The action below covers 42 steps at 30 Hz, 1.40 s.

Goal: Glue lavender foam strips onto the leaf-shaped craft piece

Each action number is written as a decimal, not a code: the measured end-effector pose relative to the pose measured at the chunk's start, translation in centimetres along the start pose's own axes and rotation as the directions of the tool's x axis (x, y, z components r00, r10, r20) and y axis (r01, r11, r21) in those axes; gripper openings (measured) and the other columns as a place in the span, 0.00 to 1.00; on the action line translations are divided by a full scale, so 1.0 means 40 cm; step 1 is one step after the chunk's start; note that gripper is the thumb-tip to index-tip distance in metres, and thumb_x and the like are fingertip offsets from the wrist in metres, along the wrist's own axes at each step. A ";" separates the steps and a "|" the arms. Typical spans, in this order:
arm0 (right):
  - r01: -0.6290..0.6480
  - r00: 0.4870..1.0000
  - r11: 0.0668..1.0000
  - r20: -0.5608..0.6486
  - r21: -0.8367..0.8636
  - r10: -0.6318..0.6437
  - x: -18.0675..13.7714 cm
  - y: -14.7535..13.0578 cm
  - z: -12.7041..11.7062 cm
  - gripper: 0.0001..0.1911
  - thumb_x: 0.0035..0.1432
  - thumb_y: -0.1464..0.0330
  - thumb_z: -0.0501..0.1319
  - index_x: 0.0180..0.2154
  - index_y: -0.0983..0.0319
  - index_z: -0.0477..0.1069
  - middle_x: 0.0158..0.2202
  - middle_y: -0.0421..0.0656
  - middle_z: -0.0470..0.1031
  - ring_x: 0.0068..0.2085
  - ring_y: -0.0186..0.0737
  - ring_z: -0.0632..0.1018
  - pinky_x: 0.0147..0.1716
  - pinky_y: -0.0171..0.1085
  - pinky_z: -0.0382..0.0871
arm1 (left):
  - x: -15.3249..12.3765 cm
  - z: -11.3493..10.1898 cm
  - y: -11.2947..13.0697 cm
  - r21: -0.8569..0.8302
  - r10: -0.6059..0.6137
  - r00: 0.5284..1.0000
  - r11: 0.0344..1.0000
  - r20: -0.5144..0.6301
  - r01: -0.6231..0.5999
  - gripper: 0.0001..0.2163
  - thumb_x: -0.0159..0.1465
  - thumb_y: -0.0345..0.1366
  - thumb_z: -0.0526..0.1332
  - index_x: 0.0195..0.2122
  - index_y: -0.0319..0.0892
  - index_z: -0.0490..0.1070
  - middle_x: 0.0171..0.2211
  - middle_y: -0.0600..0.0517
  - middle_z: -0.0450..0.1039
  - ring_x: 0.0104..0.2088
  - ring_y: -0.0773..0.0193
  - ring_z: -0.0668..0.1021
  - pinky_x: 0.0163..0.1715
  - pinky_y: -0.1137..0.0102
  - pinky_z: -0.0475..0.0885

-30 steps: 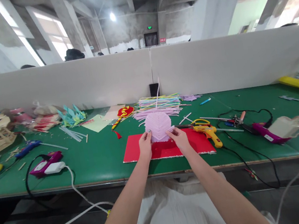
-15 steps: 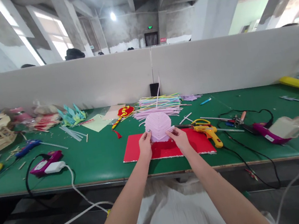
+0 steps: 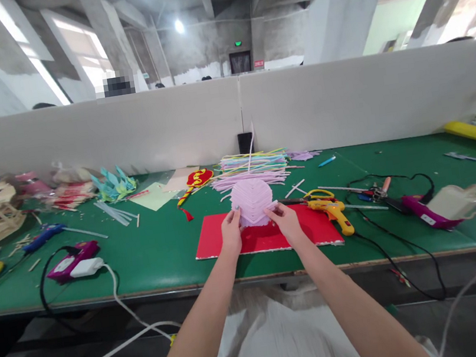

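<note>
Pale lilac and ribbed, the leaf-shaped piece (image 3: 252, 199) with its thin upright stem sits at the centre of the frame, between our hands. Our left hand (image 3: 231, 233) pinches its lower left edge and our right hand (image 3: 287, 222) its lower right, thumbs and fingers closed on it. Most of it rises above our grip, over a flat red rectangular board (image 3: 216, 238); we cannot tell whether they touch.

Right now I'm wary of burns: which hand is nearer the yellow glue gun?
Right. The right hand is just left of the yellow glue gun; the left hand is farther left.
</note>
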State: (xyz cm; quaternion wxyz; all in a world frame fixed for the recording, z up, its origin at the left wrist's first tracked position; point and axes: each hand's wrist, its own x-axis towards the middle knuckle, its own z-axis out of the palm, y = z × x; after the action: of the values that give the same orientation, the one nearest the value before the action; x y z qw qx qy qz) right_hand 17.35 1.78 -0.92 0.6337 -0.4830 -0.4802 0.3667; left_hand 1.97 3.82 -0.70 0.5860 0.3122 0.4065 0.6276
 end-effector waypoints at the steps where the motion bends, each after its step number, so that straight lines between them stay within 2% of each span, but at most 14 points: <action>1: 0.000 1.000 1.000 -0.001 0.001 0.000 0.000 -0.001 0.000 0.23 0.40 0.49 0.67 0.28 0.62 0.71 0.22 0.38 0.72 0.21 0.33 0.67 0.20 0.35 0.63 | 0.000 0.000 0.000 -0.003 0.000 1.000 1.000 0.003 0.000 0.24 0.39 0.50 0.72 0.32 0.39 0.73 0.25 0.56 0.71 0.23 0.72 0.71 0.21 0.77 0.64; 9: -0.003 1.000 1.000 0.014 -0.003 0.003 0.000 0.003 -0.001 0.24 0.40 0.49 0.67 0.29 0.62 0.72 0.23 0.39 0.72 0.22 0.33 0.68 0.20 0.34 0.64 | 0.000 0.000 -0.003 -0.031 -0.010 0.998 0.999 0.063 0.012 0.22 0.41 0.49 0.72 0.30 0.37 0.73 0.22 0.55 0.72 0.22 0.70 0.73 0.21 0.77 0.65; 14: -0.008 1.000 1.000 0.031 -0.009 0.008 0.000 0.008 -0.001 0.22 0.41 0.50 0.68 0.30 0.62 0.72 0.24 0.39 0.72 0.23 0.33 0.68 0.20 0.34 0.63 | 0.000 0.004 -0.008 -0.056 -0.032 0.992 0.998 0.120 0.039 0.22 0.42 0.47 0.73 0.33 0.36 0.75 0.27 0.49 0.77 0.34 0.58 0.79 0.33 0.68 0.74; 19: -0.005 0.999 1.000 0.038 -0.015 0.005 -0.001 0.004 0.001 0.21 0.41 0.50 0.67 0.28 0.62 0.71 0.23 0.38 0.72 0.22 0.32 0.67 0.21 0.34 0.63 | 0.001 0.003 -0.009 -0.072 -0.026 0.991 0.997 0.134 0.036 0.20 0.44 0.47 0.72 0.31 0.37 0.74 0.27 0.48 0.78 0.39 0.54 0.80 0.40 0.62 0.75; 30: -0.005 0.999 1.000 0.041 -0.012 0.005 -0.002 0.001 0.001 0.21 0.42 0.51 0.67 0.28 0.62 0.71 0.22 0.37 0.71 0.20 0.31 0.66 0.20 0.33 0.61 | -0.003 0.007 -0.004 -0.097 -0.012 0.990 0.995 0.141 0.026 0.23 0.43 0.48 0.72 0.35 0.36 0.75 0.31 0.47 0.79 0.43 0.52 0.79 0.46 0.58 0.72; 42: -0.047 0.998 0.999 0.038 0.017 0.046 0.002 0.009 0.002 0.22 0.41 0.51 0.68 0.30 0.62 0.72 0.22 0.38 0.71 0.22 0.33 0.69 0.19 0.33 0.62 | -0.005 0.008 -0.005 -0.096 0.010 0.991 0.995 0.130 0.003 0.23 0.42 0.48 0.73 0.33 0.36 0.75 0.31 0.47 0.79 0.41 0.53 0.79 0.45 0.59 0.72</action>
State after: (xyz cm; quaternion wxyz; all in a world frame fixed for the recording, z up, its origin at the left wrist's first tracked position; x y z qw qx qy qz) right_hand 17.28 1.96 -1.23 0.6200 -0.4816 -0.4774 0.3946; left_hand 2.38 3.67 -0.69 0.6246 0.3248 0.3361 0.6257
